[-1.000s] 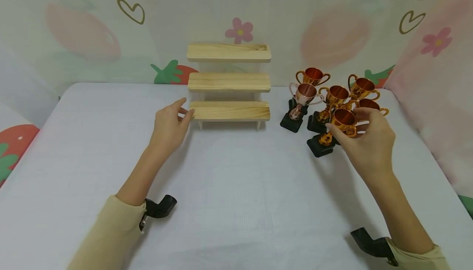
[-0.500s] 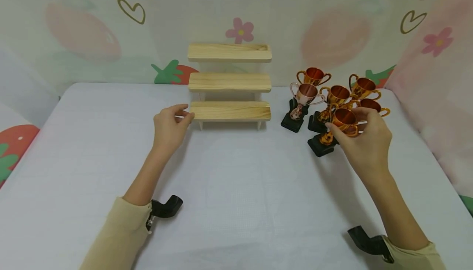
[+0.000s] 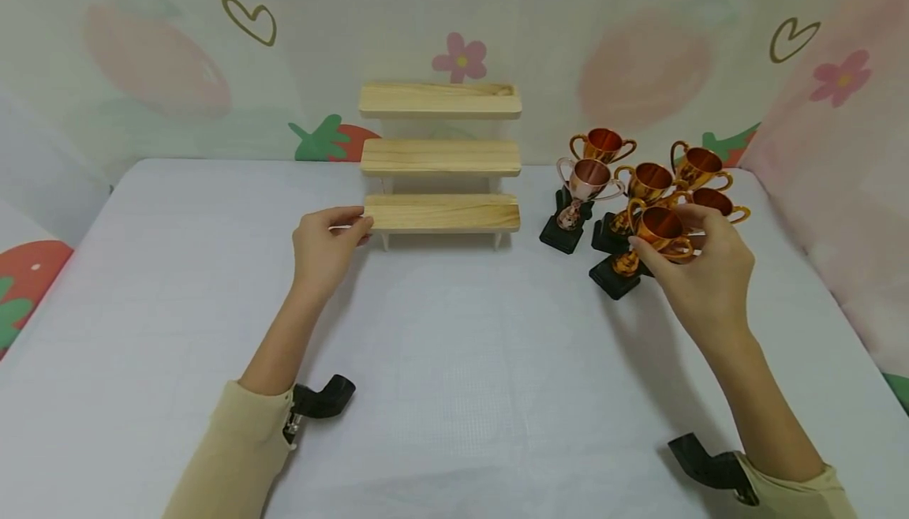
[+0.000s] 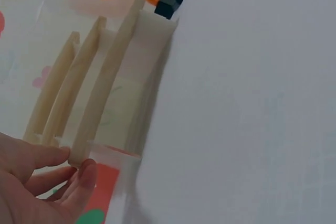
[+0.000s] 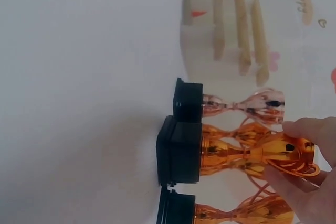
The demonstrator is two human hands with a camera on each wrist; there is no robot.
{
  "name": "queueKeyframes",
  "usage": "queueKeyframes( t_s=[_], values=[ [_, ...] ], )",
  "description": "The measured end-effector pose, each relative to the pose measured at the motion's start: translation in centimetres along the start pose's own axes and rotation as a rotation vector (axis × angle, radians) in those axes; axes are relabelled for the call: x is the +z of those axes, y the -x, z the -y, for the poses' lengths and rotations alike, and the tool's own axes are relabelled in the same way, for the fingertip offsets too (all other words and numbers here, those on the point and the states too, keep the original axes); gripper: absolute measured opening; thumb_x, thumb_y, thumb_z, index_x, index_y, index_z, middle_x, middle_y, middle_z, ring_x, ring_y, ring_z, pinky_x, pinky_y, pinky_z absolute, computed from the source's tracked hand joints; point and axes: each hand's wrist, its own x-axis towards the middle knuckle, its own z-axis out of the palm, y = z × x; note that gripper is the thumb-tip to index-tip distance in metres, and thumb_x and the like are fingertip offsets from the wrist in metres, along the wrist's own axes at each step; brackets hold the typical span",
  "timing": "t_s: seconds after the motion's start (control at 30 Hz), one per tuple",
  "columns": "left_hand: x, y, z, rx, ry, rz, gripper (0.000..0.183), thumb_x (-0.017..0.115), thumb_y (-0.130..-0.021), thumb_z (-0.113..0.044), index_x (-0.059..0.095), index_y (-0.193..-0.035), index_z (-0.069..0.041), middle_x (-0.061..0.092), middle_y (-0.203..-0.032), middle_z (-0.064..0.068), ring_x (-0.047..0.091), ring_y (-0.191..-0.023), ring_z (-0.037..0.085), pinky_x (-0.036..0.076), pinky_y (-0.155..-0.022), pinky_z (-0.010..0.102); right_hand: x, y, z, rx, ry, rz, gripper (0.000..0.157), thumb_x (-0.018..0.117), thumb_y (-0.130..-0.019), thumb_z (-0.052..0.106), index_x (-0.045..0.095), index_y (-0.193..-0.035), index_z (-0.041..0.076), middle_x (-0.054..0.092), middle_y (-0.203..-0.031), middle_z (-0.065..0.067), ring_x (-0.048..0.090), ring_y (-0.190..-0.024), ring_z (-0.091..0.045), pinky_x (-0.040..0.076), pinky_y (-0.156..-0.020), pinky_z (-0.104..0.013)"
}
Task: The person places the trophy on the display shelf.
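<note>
In the head view, a three-tier wooden display shelf (image 3: 442, 215) stands at the back middle of the table. My left hand (image 3: 321, 251) pinches the left end of its lowest board (image 4: 107, 85) between thumb and fingers. Over on the right, my right hand (image 3: 713, 274) holds the cup of the front gold trophy (image 3: 659, 227) between thumb and fingers. Its black base (image 5: 181, 150) is close over the tabletop, and the trophy leans a little in the head view. Part of the cup is hidden behind the fingers in the right wrist view.
Several other trophies crowd behind the held one, among them a rose-gold trophy (image 3: 588, 180) at the left and a gold trophy (image 3: 699, 164) at the back right. A white cloth covers the table (image 3: 454, 393). A patterned curtain (image 3: 540, 30) hangs behind.
My left index finger has come down from above the lowest board to its end, and the left forearm has shifted slightly right. The held trophy has tipped slightly; the shelf stays put.
</note>
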Motion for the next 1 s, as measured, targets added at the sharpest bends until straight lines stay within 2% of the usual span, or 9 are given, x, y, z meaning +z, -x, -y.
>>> queueKeyframes(
  t_s=[0.13, 0.2, 0.3, 0.37, 0.43, 0.63, 0.87, 1.0],
  values=[
    [-0.4, 0.0, -0.1, -0.053, 0.073, 0.037, 0.032, 0.068, -0.102, -0.005, 0.068, -0.130, 0.012, 0.070, -0.125, 0.030, 0.068, -0.073, -0.006, 0.062, -0.080, 0.013, -0.3, 0.0, 0.5, -0.002, -0.034, 0.009, 0.056, 0.089, -0.087, 0.009, 0.062, -0.133, -0.010, 0.068, -0.122, -0.028, 0.066, -0.110, -0.043, 0.036, -0.070, 0.006],
    [-0.5, -0.1, -0.1, -0.076, 0.116, 0.050, 0.033, 0.067, -0.102, -0.004, 0.067, -0.131, 0.013, 0.069, -0.126, 0.030, 0.069, -0.074, -0.005, 0.062, -0.082, 0.013, -0.3, -0.1, 0.8, -0.004, -0.046, 0.011, 0.057, 0.089, -0.087, 0.008, 0.062, -0.133, -0.009, 0.069, -0.122, -0.027, 0.067, -0.108, -0.038, 0.038, -0.071, 0.006],
    [-0.6, -0.1, -0.2, -0.100, 0.176, 0.065, 0.034, 0.066, -0.103, -0.003, 0.065, -0.132, 0.015, 0.067, -0.126, 0.029, 0.069, -0.075, -0.004, 0.062, -0.083, 0.014, -0.4, -0.2, 1.2, -0.008, -0.066, 0.014, 0.056, 0.089, -0.086, 0.007, 0.062, -0.133, -0.008, 0.070, -0.121, -0.025, 0.067, -0.101, -0.011, 0.042, -0.073, 0.006],
    [-0.6, -0.1, -0.2, -0.116, 0.207, 0.073, 0.034, 0.065, -0.103, -0.002, 0.064, -0.132, 0.016, 0.065, -0.125, 0.027, 0.069, -0.076, -0.003, 0.062, -0.083, 0.013, -0.4, -0.3, 1.6, -0.015, -0.091, 0.020, 0.056, 0.089, -0.086, 0.004, 0.062, -0.133, -0.008, 0.071, -0.119, -0.023, 0.061, -0.094, 0.005, 0.045, -0.073, 0.005],
    [-0.7, -0.1, -0.1, -0.131, 0.231, 0.078, 0.035, 0.065, -0.103, -0.001, 0.063, -0.134, 0.016, 0.064, -0.125, 0.025, 0.069, -0.077, -0.002, 0.062, -0.082, 0.013, -0.4, -0.3, 1.9, -0.021, -0.125, 0.032, 0.055, 0.088, -0.086, 0.001, 0.062, -0.133, -0.009, 0.071, -0.120, -0.022, 0.056, -0.090, 0.015, 0.048, -0.073, 0.004],
    [-0.5, -0.3, 0.2, -0.163, 0.277, 0.083, 0.037, 0.065, -0.103, -0.001, 0.061, -0.136, 0.017, 0.064, -0.124, 0.023, 0.069, -0.077, -0.001, 0.062, -0.082, 0.013, -0.5, -0.4, 2.6, -0.011, -0.176, 0.071, 0.055, 0.087, -0.086, 0.001, 0.062, -0.134, -0.007, 0.070, -0.125, -0.019, 0.058, -0.089, 0.013, 0.051, -0.075, 0.001],
    [-0.5, -0.3, 0.0, -0.179, 0.324, 0.074, 0.038, 0.066, -0.102, 0.000, 0.060, -0.136, 0.018, 0.067, -0.110, 0.011, 0.069, -0.077, 0.000, 0.062, -0.081, 0.014, -0.4, -0.8, 3.5, -0.043, -0.192, 0.086, 0.054, 0.088, -0.086, 0.003, 0.064, -0.134, -0.005, 0.072, -0.119, -0.019, 0.060, -0.082, 0.010, 0.052, -0.075, 0.000],
    [-0.5, -0.3, 0.0, -0.180, 0.326, 0.073, 0.038, 0.065, -0.103, 0.000, 0.060, -0.136, 0.018, 0.066, -0.117, 0.017, 0.069, -0.078, 0.000, 0.062, -0.081, 0.014, -0.1, -1.1, 4.0, -0.059, -0.226, 0.094, 0.054, 0.088, -0.086, 0.001, 0.065, -0.135, -0.005, 0.070, -0.121, -0.017, 0.062, -0.083, 0.009, 0.053, -0.079, 0.000]
  ],
)
